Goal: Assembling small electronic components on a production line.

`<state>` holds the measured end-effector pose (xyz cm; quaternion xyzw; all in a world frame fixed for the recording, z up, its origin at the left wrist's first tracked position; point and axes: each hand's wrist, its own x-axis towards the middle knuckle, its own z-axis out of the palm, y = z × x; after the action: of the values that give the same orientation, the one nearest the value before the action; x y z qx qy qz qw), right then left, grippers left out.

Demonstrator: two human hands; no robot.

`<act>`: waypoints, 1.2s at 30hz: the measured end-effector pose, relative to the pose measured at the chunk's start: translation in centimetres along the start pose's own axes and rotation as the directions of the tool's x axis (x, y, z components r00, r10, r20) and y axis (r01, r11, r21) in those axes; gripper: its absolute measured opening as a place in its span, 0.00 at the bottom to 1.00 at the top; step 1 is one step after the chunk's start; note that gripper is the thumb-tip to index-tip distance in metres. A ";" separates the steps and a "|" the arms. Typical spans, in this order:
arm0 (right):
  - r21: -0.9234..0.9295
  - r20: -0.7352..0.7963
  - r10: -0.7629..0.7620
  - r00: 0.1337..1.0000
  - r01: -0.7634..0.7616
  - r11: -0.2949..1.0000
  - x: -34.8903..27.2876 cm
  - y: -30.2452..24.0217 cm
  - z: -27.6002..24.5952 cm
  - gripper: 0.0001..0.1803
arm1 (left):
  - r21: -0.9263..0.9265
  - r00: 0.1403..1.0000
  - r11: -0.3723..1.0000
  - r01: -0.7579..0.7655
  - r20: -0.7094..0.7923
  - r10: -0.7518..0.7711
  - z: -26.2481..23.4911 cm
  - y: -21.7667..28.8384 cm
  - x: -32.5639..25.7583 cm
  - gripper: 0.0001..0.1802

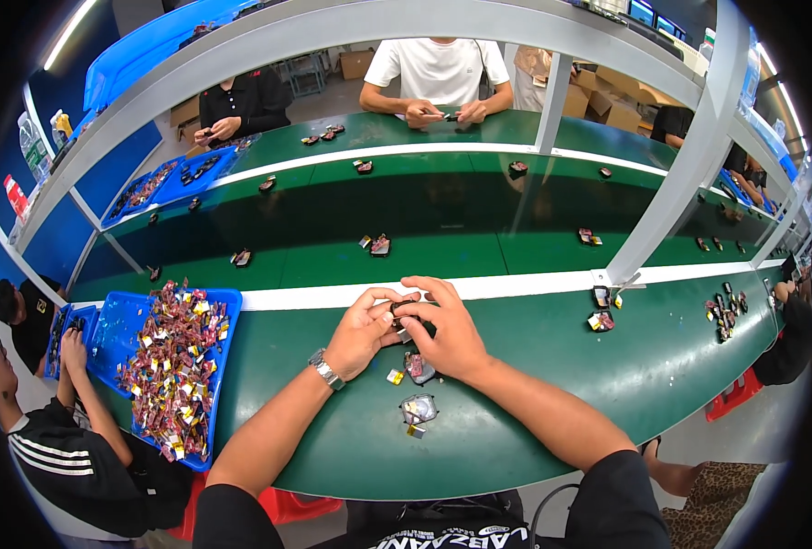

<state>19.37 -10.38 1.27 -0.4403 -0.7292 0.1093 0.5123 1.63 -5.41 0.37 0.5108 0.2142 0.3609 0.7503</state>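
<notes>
Both my hands meet over the green work surface, fingers curled around one small black electronic housing (405,308). My left hand (362,331), with a metal watch on the wrist, grips it from the left. My right hand (444,328) closes on it from the right, thumb and fingertips bent over its top. Fingers cover most of the part, so its details are hidden. Just below the hands lies a small open assembly (418,367) with a yellow-and-white tag (395,376) beside it. Nearer to me rests a clear-and-black housing (419,409) with a yellow-tagged piece at its lower edge.
A blue tray (234,339) heaped with small reddish wired parts stands at my left. Small assemblies (600,320) lie to the right, beneath a grey frame post (666,183). Beyond a white rail, a dark green conveyor belt (442,224) carries scattered units. Other people sit left, right and opposite.
</notes>
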 end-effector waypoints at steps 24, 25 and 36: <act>-0.285 -0.064 -0.220 0.973 0.193 0.939 0.2 -0.2 0.5 0.09 | 0.027 0.998 0.998 0.055 -0.026 -0.054 -0.2 -0.4 0.0 0.13; -0.284 -0.063 -0.221 0.973 0.195 0.939 0.2 -0.2 0.5 0.09 | 0.027 0.998 0.998 0.055 -0.028 -0.054 -0.2 -0.4 0.0 0.12; -0.290 -0.092 -0.181 0.979 0.148 0.945 0.0 -0.1 1.1 0.10 | 0.058 0.992 0.995 0.075 -0.104 -0.069 0.9 0.1 0.1 0.11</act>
<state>18.42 -10.12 0.88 -0.4520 -0.7402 -0.0649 0.4935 2.25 -5.88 0.79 0.5068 0.2814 0.3524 0.7347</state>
